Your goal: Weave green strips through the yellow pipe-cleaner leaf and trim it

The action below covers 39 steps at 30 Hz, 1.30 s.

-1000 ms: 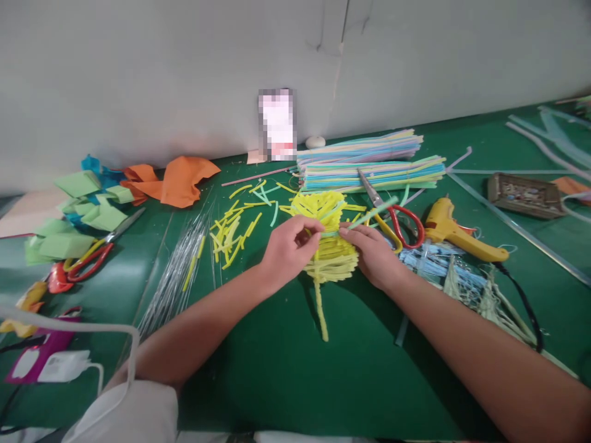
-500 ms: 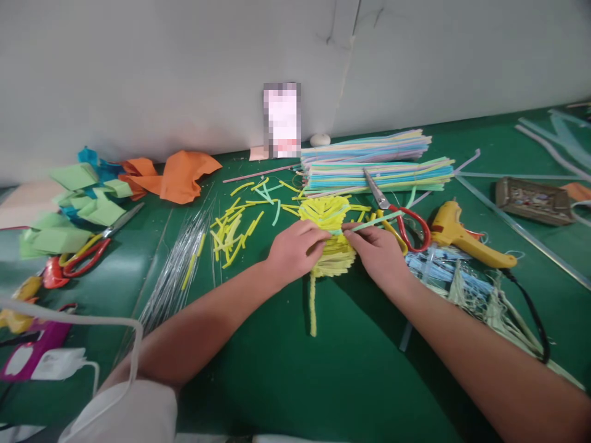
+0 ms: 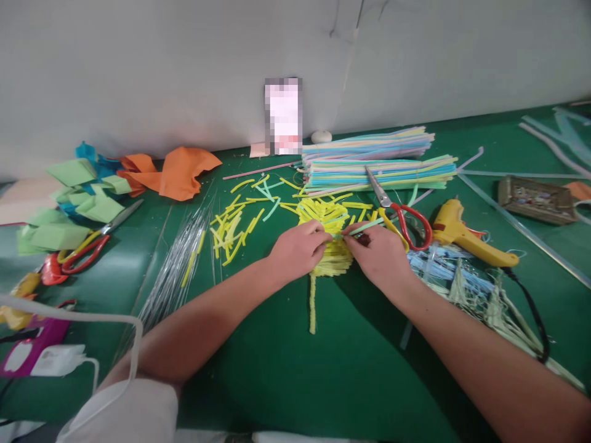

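A light green pipe cleaner (image 3: 367, 227) runs between my two hands over a leaf shape made of yellow pipe cleaners (image 3: 335, 263). My left hand (image 3: 298, 247) pinches it near the middle of the leaf. Close beside, my right hand (image 3: 381, 253) pinches it too, and its free end slants up to the right. The fingers partly cover the leaf, whose yellow stem (image 3: 313, 307) points toward me on the green table (image 3: 286, 387). Cut yellow pieces (image 3: 233, 232) and a few green ones (image 3: 270, 195) lie around its far and left sides.
Bundles of pastel pipe cleaners (image 3: 378, 174) lie behind, with red-handled scissors (image 3: 406, 224) touching them. A yellow glue gun (image 3: 475, 239) and a small tray (image 3: 538, 212) are at right. At left are thin wires (image 3: 178, 258), folded paper (image 3: 99, 206) and more scissors (image 3: 87, 253). A phone (image 3: 284, 117) leans on the wall.
Both hands stay pinched on the green pipe cleaner at the leaf. Its free end has swung slightly lower and leftward over my right hand. The view has shifted slightly.
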### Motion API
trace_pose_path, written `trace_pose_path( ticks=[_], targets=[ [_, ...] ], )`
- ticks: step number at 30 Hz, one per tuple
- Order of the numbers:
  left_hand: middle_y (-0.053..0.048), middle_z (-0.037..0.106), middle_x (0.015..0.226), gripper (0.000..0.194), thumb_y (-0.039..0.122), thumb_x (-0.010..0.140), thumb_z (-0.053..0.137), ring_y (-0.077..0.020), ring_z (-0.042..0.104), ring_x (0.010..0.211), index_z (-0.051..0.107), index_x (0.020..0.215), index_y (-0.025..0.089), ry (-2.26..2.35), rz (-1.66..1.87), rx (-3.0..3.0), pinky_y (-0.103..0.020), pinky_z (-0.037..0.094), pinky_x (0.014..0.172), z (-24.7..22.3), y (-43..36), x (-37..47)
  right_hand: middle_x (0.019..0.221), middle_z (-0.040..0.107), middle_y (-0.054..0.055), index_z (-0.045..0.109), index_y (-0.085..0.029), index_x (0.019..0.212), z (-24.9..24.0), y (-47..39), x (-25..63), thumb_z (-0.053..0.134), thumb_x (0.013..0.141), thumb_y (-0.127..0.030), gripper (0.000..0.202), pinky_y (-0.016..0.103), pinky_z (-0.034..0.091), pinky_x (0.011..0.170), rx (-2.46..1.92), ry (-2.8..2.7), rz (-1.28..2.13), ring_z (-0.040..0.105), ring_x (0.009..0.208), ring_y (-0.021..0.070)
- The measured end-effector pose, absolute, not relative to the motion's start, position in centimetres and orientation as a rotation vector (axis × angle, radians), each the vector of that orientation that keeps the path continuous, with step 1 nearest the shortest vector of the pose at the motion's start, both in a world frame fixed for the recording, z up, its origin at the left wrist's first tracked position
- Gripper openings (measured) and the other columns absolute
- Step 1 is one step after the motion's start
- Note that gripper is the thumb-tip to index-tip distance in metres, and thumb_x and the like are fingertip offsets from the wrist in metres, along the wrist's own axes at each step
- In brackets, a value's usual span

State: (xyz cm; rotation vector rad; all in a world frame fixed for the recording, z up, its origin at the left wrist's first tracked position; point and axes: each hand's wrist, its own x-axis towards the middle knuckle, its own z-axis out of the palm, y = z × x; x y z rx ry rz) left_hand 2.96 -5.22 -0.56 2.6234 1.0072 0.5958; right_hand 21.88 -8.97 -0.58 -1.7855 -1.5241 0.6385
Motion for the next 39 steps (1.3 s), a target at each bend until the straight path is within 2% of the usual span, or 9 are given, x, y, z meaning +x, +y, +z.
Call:
trace_pose_path(
  ticks=[3, 8, 14, 21, 28, 39],
  targets=[
    [-0.006, 0.064, 0.099, 0.029, 0.019, 0.089, 0.046, -0.0175, 0.061, 0.084, 0.067, 0.109, 0.018, 1.008, 0.532, 2.668, -0.028, 0.045, 0.066, -0.3, -5.3, 3.0, 0.074, 0.070, 0.006, 0.072, -0.022, 0.081, -0.4, -8.9, 22.0, 0.057, 0.072, -0.029, 0.018, 0.037, 0.044, 0.065, -1.861, -1.595, 0.573, 0.061, 0.066, 0.0221],
    [-0.007, 0.062, 0.100, 0.031, 0.017, 0.091, 0.044, -0.0176, 0.060, 0.085, 0.065, 0.113, 0.017, 1.019, 0.412, 2.722, -0.029, 0.046, 0.070, 0.1, -5.5, 3.1, 0.063, 0.066, 0.001, 0.071, -0.021, 0.080, 0.6, -8.9, 22.2, 0.056, 0.070, -0.027, 0.019, 0.031, 0.042, 0.058, -1.908, -1.595, 0.713, 0.059, 0.059, 0.0188],
    [-0.007, 0.062, 0.099, 0.027, 0.019, 0.093, 0.041, -0.0175, 0.060, 0.086, 0.065, 0.105, 0.016, 1.064, 0.378, 2.700, -0.029, 0.046, 0.072, 0.4, -5.7, 3.4, 0.075, 0.071, 0.003, 0.071, -0.020, 0.084, 0.5, -8.6, 22.3, 0.058, 0.074, -0.032, 0.020, 0.034, 0.048, 0.067, -1.838, -1.462, 0.857, 0.065, 0.068, 0.0207],
    [-0.007, 0.063, 0.100, 0.027, 0.019, 0.093, 0.042, -0.0174, 0.060, 0.088, 0.066, 0.105, 0.016, 1.049, 0.396, 2.694, -0.029, 0.047, 0.074, 0.6, -5.7, 3.4, 0.080, 0.070, 0.002, 0.066, -0.022, 0.104, -0.3, -8.7, 22.3, 0.060, 0.075, -0.031, 0.030, 0.035, 0.050, 0.064, -1.749, -1.345, 0.944, 0.064, 0.063, 0.0184],
    [-0.008, 0.062, 0.101, 0.036, 0.019, 0.094, 0.039, -0.0175, 0.058, 0.084, 0.062, 0.122, 0.020, 1.073, 0.338, 2.747, -0.030, 0.047, 0.070, 0.4, -5.7, 3.5, 0.081, 0.071, 0.001, 0.067, -0.022, 0.103, -0.3, -8.8, 22.3, 0.060, 0.076, -0.030, 0.029, 0.035, 0.050, 0.066, -1.768, -1.347, 0.933, 0.065, 0.063, 0.0178],
    [-0.009, 0.060, 0.102, 0.036, 0.021, 0.095, 0.038, -0.0195, 0.057, 0.085, 0.066, 0.119, 0.017, 1.084, 0.203, 2.775, -0.032, 0.046, 0.072, 0.5, -5.5, 3.7, 0.084, 0.073, 0.003, 0.068, -0.023, 0.102, -0.6, -8.8, 22.5, 0.061, 0.076, -0.031, 0.027, 0.038, 0.051, 0.069, -1.762, -1.422, 0.889, 0.067, 0.070, 0.0207]
  ],
)
